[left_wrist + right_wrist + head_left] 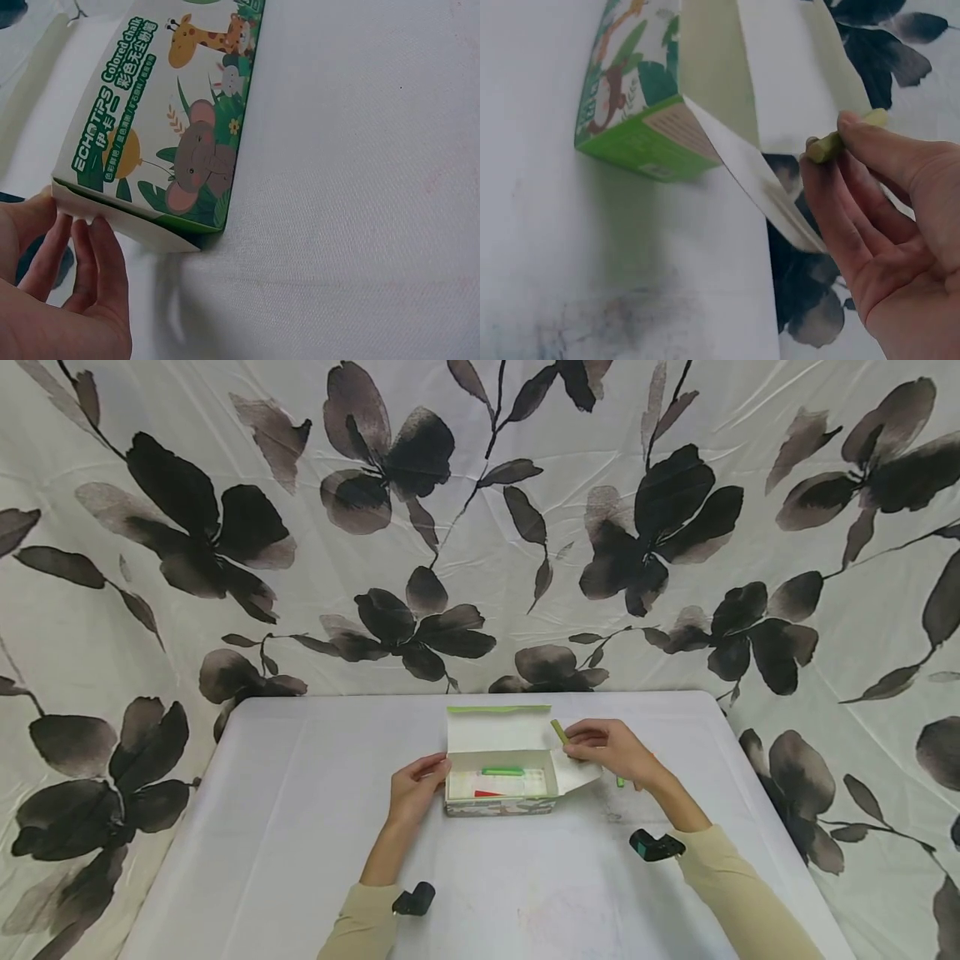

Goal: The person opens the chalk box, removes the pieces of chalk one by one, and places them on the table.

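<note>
A colored chalk box (498,807), printed with cartoon animals (199,161), stands with its lid (498,731) folded back. Inside it lie a green chalk stick (502,772) and a red piece (487,793). My left hand (414,789) holds the box's left end, thumb and fingertips pinching the end flap (120,217). Above the outspread right flap (757,187), my right hand (618,752) pinches a yellow-green chalk stick (825,148) between thumb and fingers. In the head view this stick points up and left, beside the lid.
A small green piece (620,782) shows on the white-covered table (315,827) below the right hand. Grey smudges (622,322) mark the cloth right of the box. Behind the table's far edge hangs a floral curtain (517,577).
</note>
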{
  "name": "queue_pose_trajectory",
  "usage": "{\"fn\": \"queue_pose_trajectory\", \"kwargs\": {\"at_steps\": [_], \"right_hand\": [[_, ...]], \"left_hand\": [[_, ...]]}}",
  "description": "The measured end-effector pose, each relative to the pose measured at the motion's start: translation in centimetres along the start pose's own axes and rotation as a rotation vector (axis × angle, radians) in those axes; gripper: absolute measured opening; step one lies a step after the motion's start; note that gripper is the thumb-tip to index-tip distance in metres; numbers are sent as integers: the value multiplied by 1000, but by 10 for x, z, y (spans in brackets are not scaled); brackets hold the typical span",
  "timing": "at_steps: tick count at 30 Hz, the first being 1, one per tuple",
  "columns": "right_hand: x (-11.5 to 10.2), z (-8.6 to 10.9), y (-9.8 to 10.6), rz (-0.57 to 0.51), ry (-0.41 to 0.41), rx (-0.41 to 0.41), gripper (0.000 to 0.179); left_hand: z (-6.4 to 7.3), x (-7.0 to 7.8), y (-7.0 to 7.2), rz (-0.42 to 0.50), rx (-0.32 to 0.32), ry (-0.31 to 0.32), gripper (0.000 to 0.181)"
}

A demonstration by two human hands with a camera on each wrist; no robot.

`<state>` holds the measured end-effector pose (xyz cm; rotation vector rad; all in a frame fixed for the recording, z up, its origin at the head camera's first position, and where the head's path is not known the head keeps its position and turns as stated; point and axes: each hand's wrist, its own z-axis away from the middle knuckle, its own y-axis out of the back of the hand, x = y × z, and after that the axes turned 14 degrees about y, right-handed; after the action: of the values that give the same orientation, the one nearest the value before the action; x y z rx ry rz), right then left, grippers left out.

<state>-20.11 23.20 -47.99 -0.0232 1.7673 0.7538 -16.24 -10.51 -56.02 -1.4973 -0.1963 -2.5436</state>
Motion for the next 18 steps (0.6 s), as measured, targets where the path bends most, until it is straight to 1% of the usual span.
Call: {"fn": "queue_pose_trajectory", "kwargs": {"at_steps": [5, 10, 15, 18], "right_hand": [[4, 10, 14, -45, -58, 53, 42], [9, 21, 27, -111, -117, 128, 48], [16, 34, 39, -123, -161, 185, 54], [23, 43, 45, -105, -172, 209, 56]], "left_hand": [[-1, 0, 0, 6, -7, 2, 31], [0, 0, 0, 5, -7, 6, 31], [-1, 0, 0, 15, -12, 9, 31], [-1, 0, 0, 19, -13, 9, 31]]}}
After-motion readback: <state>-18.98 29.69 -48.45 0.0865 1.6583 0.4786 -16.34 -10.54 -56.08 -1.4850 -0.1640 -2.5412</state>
